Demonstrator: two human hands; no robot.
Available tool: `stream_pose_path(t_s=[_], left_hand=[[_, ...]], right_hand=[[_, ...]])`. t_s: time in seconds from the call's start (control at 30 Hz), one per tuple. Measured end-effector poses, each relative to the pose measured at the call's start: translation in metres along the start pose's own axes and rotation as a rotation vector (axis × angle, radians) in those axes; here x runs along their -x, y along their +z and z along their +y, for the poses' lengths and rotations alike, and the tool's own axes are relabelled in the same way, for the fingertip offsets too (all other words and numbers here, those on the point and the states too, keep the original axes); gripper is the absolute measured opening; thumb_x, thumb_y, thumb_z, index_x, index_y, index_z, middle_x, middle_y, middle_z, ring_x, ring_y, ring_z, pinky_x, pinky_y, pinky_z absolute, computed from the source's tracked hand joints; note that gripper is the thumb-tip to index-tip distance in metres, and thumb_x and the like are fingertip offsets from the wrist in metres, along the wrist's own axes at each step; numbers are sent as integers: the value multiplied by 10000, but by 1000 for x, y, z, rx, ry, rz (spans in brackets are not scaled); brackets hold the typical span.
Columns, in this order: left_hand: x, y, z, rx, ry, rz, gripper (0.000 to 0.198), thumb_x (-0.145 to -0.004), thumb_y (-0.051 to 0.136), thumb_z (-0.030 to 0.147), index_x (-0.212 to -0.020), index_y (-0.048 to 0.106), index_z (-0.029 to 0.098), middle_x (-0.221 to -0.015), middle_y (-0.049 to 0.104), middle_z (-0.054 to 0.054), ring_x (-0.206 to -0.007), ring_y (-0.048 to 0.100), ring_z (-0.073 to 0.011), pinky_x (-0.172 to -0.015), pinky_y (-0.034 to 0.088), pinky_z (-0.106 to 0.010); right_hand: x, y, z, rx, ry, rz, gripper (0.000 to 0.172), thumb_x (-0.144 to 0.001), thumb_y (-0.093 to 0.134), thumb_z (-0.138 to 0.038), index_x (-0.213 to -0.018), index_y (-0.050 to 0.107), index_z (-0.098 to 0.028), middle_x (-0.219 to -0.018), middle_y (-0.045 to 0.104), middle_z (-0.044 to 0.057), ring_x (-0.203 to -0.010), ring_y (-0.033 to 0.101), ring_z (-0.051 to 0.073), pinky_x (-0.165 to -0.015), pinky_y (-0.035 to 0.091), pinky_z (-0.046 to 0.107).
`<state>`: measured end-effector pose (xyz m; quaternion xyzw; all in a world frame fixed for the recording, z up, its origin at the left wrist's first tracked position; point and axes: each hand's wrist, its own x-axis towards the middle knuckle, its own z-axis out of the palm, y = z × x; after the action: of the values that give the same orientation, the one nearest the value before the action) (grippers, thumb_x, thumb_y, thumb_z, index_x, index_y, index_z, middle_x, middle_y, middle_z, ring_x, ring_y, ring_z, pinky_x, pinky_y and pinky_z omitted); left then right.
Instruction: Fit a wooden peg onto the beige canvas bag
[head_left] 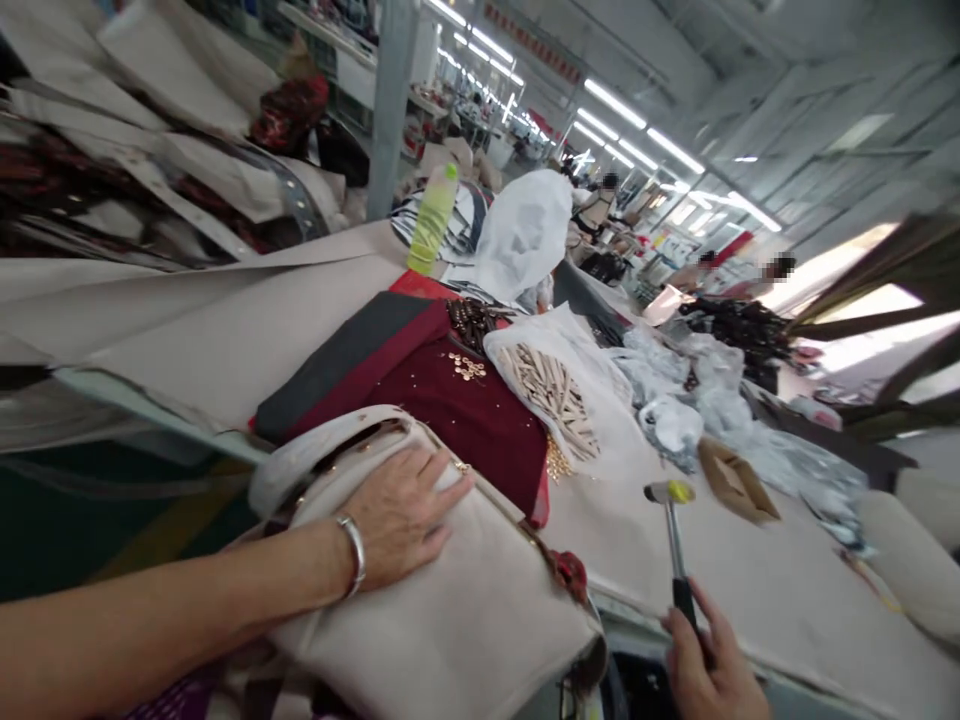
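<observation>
Plainly, across the paper-covered surface, the beige bag lies under the left hand, pressed flat with fingers spread to steady it, while the right hand grips 1 small hammer upright beside it.

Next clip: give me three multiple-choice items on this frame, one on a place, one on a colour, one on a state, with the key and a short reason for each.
1. Where does the left hand lie?
A. flat on the beige bag
B. on the green bottle
C. in the bag of sticks

2. What colour is the cloth beyond the bag?
A. blue
B. dark red
C. yellow

3. How is the hammer held?
A. lying on the table
B. head up in the right hand
C. resting head down on the bag

Key: 1 A, the palm is spread on the bag. 2 B, the cloth under the gold studs is dark red. 3 B, the fingers wrap the handle with the head raised.
</observation>
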<state>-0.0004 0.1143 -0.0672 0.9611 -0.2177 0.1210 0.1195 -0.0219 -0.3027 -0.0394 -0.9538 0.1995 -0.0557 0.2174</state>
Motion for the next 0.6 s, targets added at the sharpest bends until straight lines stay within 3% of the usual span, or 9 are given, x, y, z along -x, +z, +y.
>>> stream_pose_path(t_s=[0.07,0.13,0.23,0.3,0.37,0.47,0.53,0.6], left_hand=[[0,-4,1,-1,4,-26,546,-902,602,416,-1422,545,261,-1331,543,-187,-1075,545,-345,-924,486,-510],[-1,-7,2,9,20,-47,541,-919,583,408,-1435,534,254,-1326,543,-199,-1083,548,-350,-927,485,-510],[-2,-9,2,29,36,-60,541,-932,572,395,-1449,517,245,-1324,540,-214,-1101,549,-352,-934,478,-500],[-2,-8,0,46,41,-53,541,-924,588,398,-1438,523,243,-1314,541,-214,-1103,548,-352,-929,474,-493],[-2,-5,-1,58,43,-35,539,-916,603,410,-1423,532,240,-1304,541,-212,-1109,545,-355,-919,473,-487],[-1,-1,-2,61,40,-1,544,-909,613,423,-1414,536,236,-1288,545,-209,-1112,541,-356,-915,470,-485],[-1,1,-2,62,41,12,551,-895,632,424,-1402,544,228,-1263,559,-201,-1096,545,-350,-928,467,-487],[0,2,-1,66,45,19,552,-888,643,428,-1394,550,229,-1255,565,-193,-1080,549,-343,-929,470,-485]], right_hand=[[35,9,-22,-224,-159,-77,821,-878,557,-667,-1524,450,-171,-770,713,23,-500,594,171,-488,503,254],[66,20,-53,-281,-321,-87,707,-942,553,-603,-1502,493,-177,-885,755,47,-602,672,164,-518,535,208],[90,38,-96,-224,-633,-90,467,-1026,490,-409,-1456,556,-240,-1202,735,51,-1017,740,203,-836,610,225],[90,49,-114,-143,-875,-111,453,-1027,480,-276,-1477,528,-256,-1370,653,31,-1226,653,207,-1020,547,264],[85,54,-123,-66,-1059,-135,523,-1008,484,-180,-1527,456,-241,-1454,584,32,-1305,588,199,-1078,498,275],[82,49,-127,-24,-1076,-137,531,-1019,465,-169,-1544,426,-238,-1442,594,40,-1283,607,207,-1071,512,294],[88,38,-126,-47,-943,-87,474,-1037,477,-231,-1509,486,-274,-1344,669,31,-1198,669,225,-1006,565,290],[97,27,-124,-109,-790,-7,472,-1042,504,-277,-1513,484,-296,-1195,740,38,-1025,746,226,-839,630,246]])
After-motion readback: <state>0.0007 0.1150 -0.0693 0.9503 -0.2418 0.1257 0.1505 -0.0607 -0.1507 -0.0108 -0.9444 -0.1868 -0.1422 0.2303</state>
